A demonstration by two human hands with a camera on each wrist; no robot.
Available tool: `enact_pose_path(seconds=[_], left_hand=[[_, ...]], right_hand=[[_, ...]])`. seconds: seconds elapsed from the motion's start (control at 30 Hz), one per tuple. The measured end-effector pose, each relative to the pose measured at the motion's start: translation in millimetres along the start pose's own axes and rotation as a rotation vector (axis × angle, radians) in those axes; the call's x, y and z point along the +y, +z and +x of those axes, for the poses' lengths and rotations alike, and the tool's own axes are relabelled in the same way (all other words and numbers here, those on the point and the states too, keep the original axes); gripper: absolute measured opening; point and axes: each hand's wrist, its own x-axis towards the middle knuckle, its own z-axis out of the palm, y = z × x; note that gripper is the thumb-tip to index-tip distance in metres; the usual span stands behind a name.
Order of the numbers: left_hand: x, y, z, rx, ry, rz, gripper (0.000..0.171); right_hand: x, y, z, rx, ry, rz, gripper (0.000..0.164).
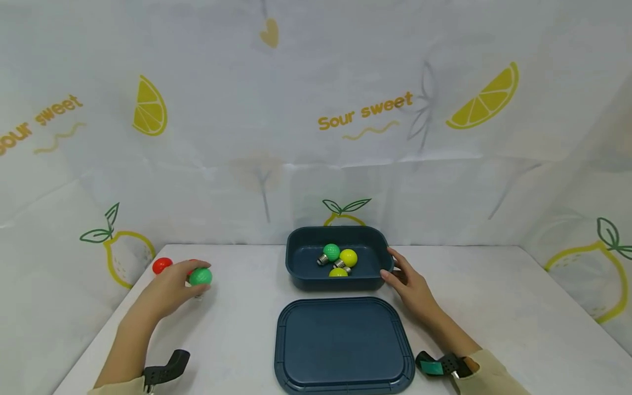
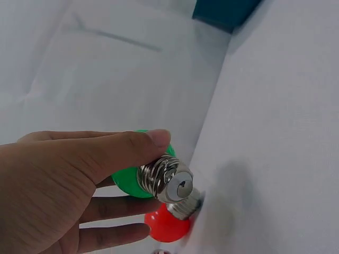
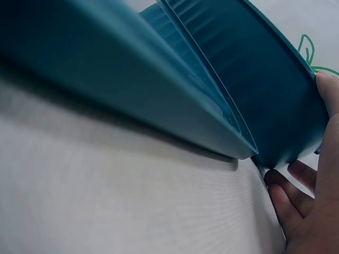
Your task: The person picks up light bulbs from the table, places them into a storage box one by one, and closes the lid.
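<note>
My left hand (image 1: 170,285) pinches a green light bulb (image 1: 200,276) by thumb and fingers at the table's left. Its silver screw base (image 2: 168,179) faces the wrist camera. Close behind the hand lie red bulbs, one red bulb (image 1: 162,265) at the left edge and another red bulb (image 2: 167,224) partly hidden by fingers. With its thumb at the front corner, my right hand (image 1: 412,285) holds the right end of a dark blue box (image 1: 316,283). Inside the box lie a green bulb (image 1: 331,252), a yellow bulb (image 1: 348,257) and a second yellow bulb (image 1: 338,272).
A dark blue lid-like tray (image 1: 343,345) with a raised rim lies flat in front of the box. White table surface (image 1: 237,329) stretches between the left hand and the tray. Behind the table hangs a white printed cloth (image 1: 222,137).
</note>
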Motion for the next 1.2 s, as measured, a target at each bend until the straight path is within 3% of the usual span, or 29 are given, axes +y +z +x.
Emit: enact_pose_path(seconds=[0.77, 1.2], left_hand=[[24.1, 13.0, 5.8, 0.118, 0.048, 0.04, 0.049], [41.2, 25.5, 11.8, 0.132, 0.134, -0.05, 0.049]], right_hand=[[2.8, 2.6, 2.3, 0.013, -0.005, -0.001, 0.066], [3.5, 2.0, 0.9, 0.019, 0.004, -0.002, 0.065]])
